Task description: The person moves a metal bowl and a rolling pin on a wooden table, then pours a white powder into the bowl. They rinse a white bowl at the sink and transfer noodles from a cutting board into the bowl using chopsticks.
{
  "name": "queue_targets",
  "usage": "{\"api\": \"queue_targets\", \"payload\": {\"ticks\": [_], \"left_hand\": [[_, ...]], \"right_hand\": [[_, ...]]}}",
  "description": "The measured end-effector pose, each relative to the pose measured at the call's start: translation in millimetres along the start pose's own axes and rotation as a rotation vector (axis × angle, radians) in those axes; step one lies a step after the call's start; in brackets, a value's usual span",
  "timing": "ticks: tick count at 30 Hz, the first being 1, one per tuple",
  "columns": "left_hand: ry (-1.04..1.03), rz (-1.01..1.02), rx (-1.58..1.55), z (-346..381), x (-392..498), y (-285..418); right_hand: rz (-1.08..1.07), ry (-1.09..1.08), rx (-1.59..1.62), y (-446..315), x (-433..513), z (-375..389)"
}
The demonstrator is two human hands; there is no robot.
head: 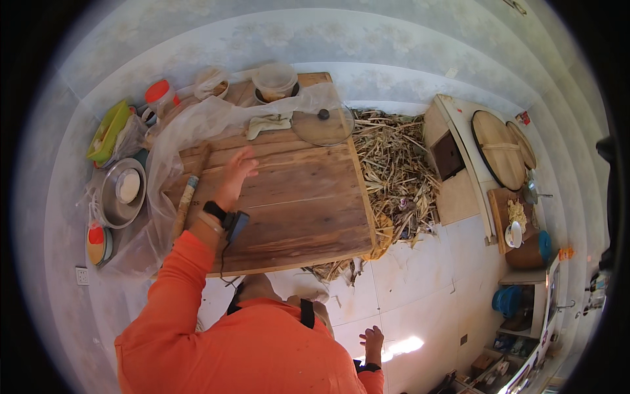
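Note:
My left hand [237, 172] is raised over a large wooden board [295, 197], its fingers apart and nothing in it. Just left of it, a long wooden rolling pin [189, 189] with a bluish band lies across the board's left side. Beyond the hand, a pale crumpled cloth [268, 124] rests beside a clear glass pot lid [320, 129] with a black knob. A sheet of clear plastic [170, 147] is bunched along the board's far and left edges. My right hand [372, 340] hangs low at my side above the tiled floor, fingers loosely bent and holding nothing visible.
Left stand a steel bowl [114, 209], a green basket [106, 135] and a red-lidded jar [161, 96]. A plastic tub [274, 81] sits behind. Dry stalks [393, 167] are heaped right of the board, before a tiled stove [455, 197] with round wooden lids [497, 147].

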State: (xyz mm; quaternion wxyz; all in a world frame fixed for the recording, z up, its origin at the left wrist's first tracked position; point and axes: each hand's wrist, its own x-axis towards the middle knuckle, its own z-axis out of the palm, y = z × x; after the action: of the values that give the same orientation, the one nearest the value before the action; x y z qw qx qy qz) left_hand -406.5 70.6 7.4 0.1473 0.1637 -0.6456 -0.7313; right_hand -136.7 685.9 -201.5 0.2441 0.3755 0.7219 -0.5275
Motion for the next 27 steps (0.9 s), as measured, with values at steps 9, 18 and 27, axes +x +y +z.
{"api": "queue_targets", "payload": {"ticks": [9,18,27], "left_hand": [[-0.161,0.062,0.544,2.0,129.5,-31.8],[-0.077,-0.016,1.182,-36.7,235.3,-151.1],[-0.388,0.026,1.019,-46.8,225.4,-133.1]], "right_hand": [[-0.153,0.055,0.006,-56.5,14.3,0.7],[0.075,-0.006,-0.061,-85.7,-41.1,60.6],[-0.102,-0.069,-0.189,-162.2,-11.0,97.2]]}}
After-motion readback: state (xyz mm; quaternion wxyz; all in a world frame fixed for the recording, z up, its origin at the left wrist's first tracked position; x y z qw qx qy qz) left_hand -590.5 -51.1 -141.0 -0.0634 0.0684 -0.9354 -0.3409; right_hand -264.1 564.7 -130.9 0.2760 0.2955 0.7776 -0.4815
